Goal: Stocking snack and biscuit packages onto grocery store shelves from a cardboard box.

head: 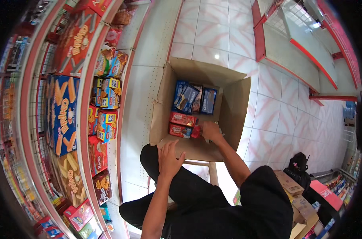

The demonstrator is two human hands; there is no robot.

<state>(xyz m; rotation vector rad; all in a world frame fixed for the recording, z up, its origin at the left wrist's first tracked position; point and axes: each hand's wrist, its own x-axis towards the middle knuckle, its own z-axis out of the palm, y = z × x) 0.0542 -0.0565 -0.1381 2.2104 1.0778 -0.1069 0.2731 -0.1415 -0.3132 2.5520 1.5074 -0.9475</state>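
An open cardboard box stands before me, its flaps raised. Blue Oreo packs lie at its far left, and another Oreo pack lies to their right. Nearer me are two red Good Time cookie packs, one in front of the other. My right hand reaches into the box just right of these, fingers curled downward beside a small red wrapper. What lies under those fingers is hidden. My left hand rests over my knee at the box's near edge, thumb apart, holding nothing.
Store shelves on the left carry Briko biscuit boxes, snack packs and a red Roma pack. A low white shelf ledge runs beside the box. White shelving stands at far right. Cardboard cartons sit behind me at right.
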